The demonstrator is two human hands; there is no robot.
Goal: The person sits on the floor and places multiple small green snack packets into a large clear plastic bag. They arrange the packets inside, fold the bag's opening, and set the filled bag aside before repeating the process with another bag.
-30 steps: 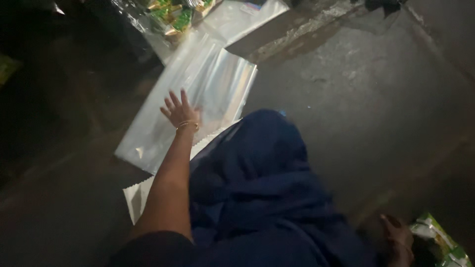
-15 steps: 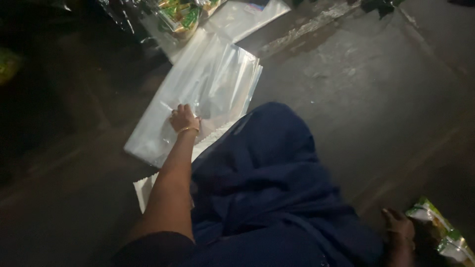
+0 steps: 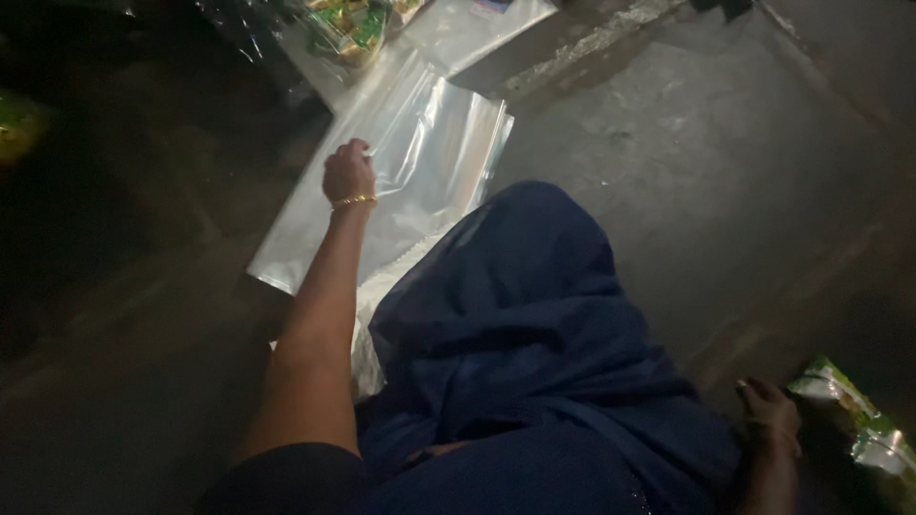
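My left hand point(image 3: 348, 173), with a gold bangle at the wrist, is closed on the top sheet of a stack of clear plastic bags point(image 3: 429, 153) lying on the dark floor. The sheet wrinkles under my fingers. My right hand point(image 3: 768, 412) rests low at the right edge, fingers on a green and white snack packet point(image 3: 854, 420). Dark blue cloth point(image 3: 534, 334) over my knee fills the middle and hides part of the stack.
More green snack packets in clear wrap point(image 3: 348, 29) lie at the top, beside another clear bag point(image 3: 477, 19). A raised concrete ledge point(image 3: 592, 52) runs at the upper right. White paper point(image 3: 377, 296) shows under the stack. The surroundings are dark.
My left hand went from flat with spread fingers on the plastic to closed, pinching the top sheet. The view shifted slightly right. My right hand stayed by the packet.
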